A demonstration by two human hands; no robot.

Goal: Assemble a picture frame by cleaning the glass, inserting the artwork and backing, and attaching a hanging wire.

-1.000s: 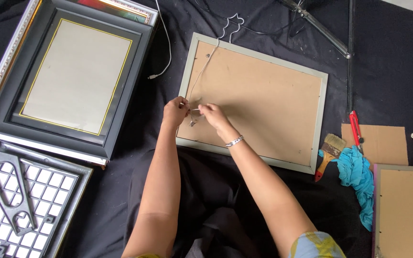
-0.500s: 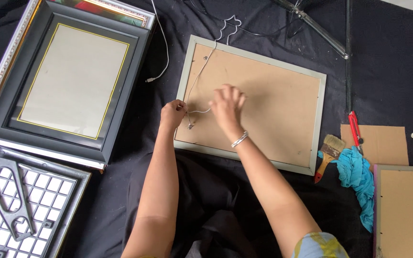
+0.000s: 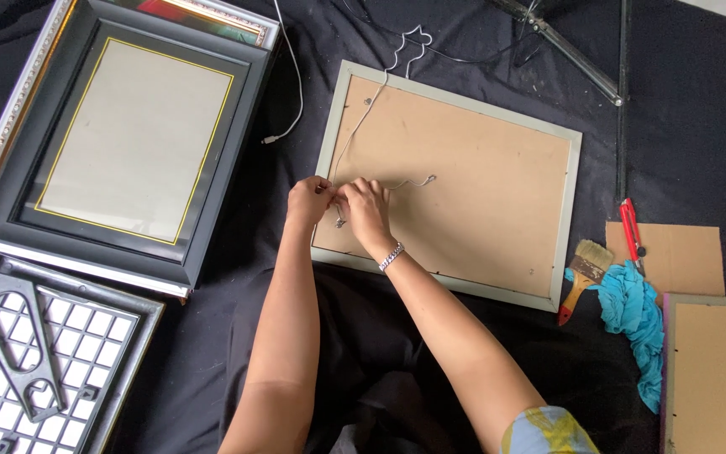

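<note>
Fingers of left hand and right hand pinch thin wire at left edge of grey frame, backing up. Black frame lies left; paintbrush, blue cloth right, well apart.

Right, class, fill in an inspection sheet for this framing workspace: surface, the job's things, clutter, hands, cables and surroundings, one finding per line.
Surface: black cloth covers the work area.
Job's things: grey picture frame lies face down, brown backing up; thin hanging wire runs across the backing.
Clutter: paintbrush, blue rag, red-handled tool, cardboard piece.
Hands: left hand and right hand meet at the frame's left edge, fingers pinched on the wire.
Cables: white cable lies between the frames.
Surroundings: black frame at left, gridded tray below it, metal stand legs at the top.
</note>
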